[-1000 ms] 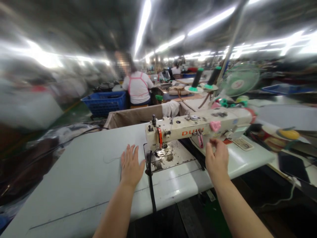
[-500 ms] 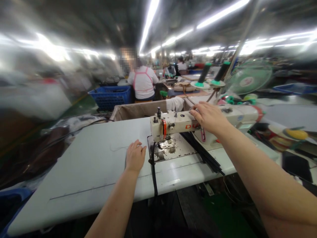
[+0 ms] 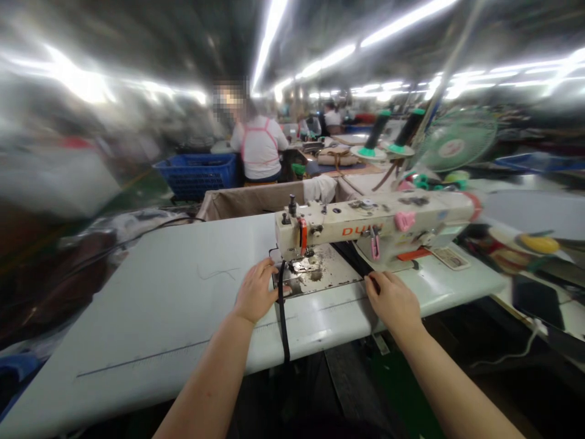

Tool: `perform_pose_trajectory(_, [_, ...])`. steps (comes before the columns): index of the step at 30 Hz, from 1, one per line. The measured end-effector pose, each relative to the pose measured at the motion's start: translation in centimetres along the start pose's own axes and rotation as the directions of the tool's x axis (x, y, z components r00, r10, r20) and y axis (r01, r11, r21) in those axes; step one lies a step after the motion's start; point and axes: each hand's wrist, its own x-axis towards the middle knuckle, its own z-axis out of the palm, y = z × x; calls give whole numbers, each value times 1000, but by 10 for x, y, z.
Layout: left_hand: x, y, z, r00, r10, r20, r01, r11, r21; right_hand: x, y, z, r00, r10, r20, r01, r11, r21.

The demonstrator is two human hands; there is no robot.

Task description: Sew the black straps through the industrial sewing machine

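L hand (image 3: 256,292) was held part open, thumb & fingers apart, w/ the thumb put past a thin blk strip (image 3: 283,329); whether the strip was gripped couldn't be told. It was draped from nr the needle of the sewing machine (image 3: 326,228) over the table (image 3: 169,299) edge. R hand (image 3: 393,303) was curled nearly closed, w/ a blk strip bundle (image 3: 351,258) pinched at its near part, the rest laid under the machine's arm. Loose thread (image 3: 217,274) was seen on the table, L of the machine. A co-worker (image 3: 261,149) was seated beyond, nr a blue basket (image 3: 196,177).
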Motion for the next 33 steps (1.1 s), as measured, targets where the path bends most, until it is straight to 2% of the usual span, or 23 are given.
perform_pose_trajectory(6, [0, -5, -3, 977, -215, -19, 209, 966, -153, 30, 12, 20, 971, 110, 211, -103, 994, -47])
perform_pose_trajectory(12, [3, -3, -5, 974, -225, 17, 224, 955, -195, 53, 8, 25, 896, 151, 418, -143, 988, -49])
perform_pose_trajectory(22, [5, -1, -8, 970, -237, 60, 244, 950, -196, 18, -25, 8, 925, 80, 372, -42, 993, -110])
perform_pose_trajectory(26, [6, 0, -8, 966, -252, 63, 260, 941, -216, 20, -24, 8, 909, 136, 394, -110, 990, -88])
perform_pose_trajectory(33, [5, -1, -7, 968, -244, 65, 252, 945, -209, 17, -17, 0, 817, 230, 529, -310, 948, 67])
